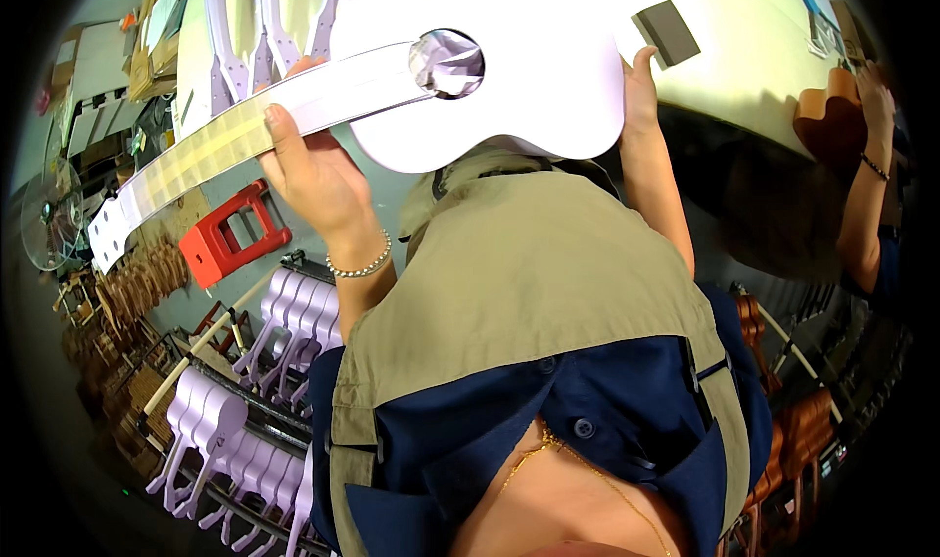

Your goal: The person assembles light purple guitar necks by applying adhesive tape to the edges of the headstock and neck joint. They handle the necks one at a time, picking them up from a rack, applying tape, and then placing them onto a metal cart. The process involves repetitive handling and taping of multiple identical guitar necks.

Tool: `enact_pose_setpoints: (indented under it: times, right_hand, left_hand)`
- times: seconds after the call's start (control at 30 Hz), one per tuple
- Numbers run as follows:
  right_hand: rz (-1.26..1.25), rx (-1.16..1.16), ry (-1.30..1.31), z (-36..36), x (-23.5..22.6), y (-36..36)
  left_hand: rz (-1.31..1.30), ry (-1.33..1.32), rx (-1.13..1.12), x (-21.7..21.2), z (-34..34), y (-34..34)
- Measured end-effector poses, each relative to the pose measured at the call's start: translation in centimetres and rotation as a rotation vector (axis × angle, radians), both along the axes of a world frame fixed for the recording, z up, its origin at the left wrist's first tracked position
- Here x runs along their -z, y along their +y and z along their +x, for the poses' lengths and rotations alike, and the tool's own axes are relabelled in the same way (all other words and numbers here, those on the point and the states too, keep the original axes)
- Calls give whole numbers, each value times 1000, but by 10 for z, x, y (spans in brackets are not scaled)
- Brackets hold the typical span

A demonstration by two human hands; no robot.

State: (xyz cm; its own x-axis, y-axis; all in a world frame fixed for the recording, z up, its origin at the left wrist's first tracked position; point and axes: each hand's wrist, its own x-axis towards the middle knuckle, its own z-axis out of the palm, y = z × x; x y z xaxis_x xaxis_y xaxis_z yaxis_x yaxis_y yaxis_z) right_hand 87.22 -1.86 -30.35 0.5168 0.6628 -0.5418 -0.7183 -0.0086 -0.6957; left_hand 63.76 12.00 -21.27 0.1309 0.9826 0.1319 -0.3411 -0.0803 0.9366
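Guitar (519,92) is what I have across the top middle of my view, face up to my camera, over the near edge of the table (739,77). Its long axis slants: the neck points left and down, ending in the white, holed head (110,232), while the round end of the body sits to the right. The pale body has a smooth waisted outline and is so brightly lit that I can't read its finer surface; its upper edge melts into the glare. Yellowish, see-through tape (201,158) covers the outer stretch of the neck, and a shiny, crumpled sheet (447,65) fills the round hole. I see the left hand (323,185) wrapped around the neck, thumb on the front, fingertips showing past the far edge. The right hand (639,97) rests along the rounded end, thumb up; its fingers are hidden behind the body, so I can't tell how far they close. That leaves the body between the two hands, with the head out beyond the left. A dark, flat-sided block (669,33) lies on the table near the right thumb. Smooth lilac necks (279,28) stand out beyond the left hand.
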Motion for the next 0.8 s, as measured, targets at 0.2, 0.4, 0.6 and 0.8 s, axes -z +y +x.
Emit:
enact_pose_setpoints:
  times: [0.2,0.4,0.6,0.8]
  right_hand:
    - [10,37,5,-6,-6,1]
    - [128,-133,-210,6,19,-17]
    - [147,-156,-416,28,90,-47]
    - [44,-179,-314,18,54,-42]
  left_hand:
    - [-30,-23,-23,-6,1,-4]
    - [249,41,330,-5,-15,12]
    - [297,106,351,-27,-12,-4]
    - [272,133,367,-24,-10,-7]
